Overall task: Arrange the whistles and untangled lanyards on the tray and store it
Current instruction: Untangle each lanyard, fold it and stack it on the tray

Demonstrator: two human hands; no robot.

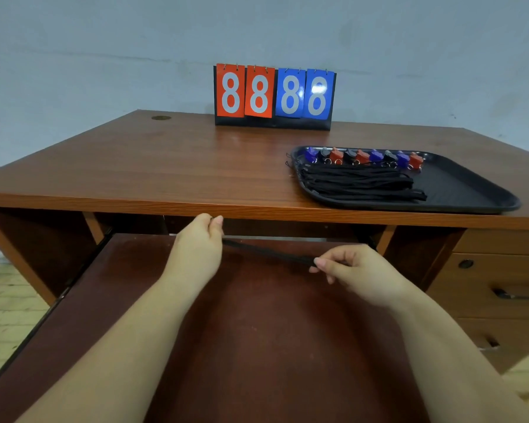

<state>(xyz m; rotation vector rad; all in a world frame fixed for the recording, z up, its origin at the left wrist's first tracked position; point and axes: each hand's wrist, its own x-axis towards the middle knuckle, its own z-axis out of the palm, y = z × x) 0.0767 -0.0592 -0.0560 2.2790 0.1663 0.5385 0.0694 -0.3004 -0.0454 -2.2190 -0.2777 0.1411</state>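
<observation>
**Last lanyard held off tray**

Black tray (458,190) on desk (165,166): row of whistles (362,156) at its far edge, lanyard bundle (361,183) beside them. Left hand (197,242) and right hand (353,270) each pinch one black lanyard (266,253), stretched above pull-out shelf (257,331).

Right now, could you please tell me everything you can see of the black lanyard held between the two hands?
The black lanyard looks like a flat, narrow woven cord. It is stretched nearly taut, slanting down from the left hand to the right hand, above the pulled-out wooden shelf and apart from the tray. The fingers of each hand pinch one end. No whistle shows on it.
</observation>
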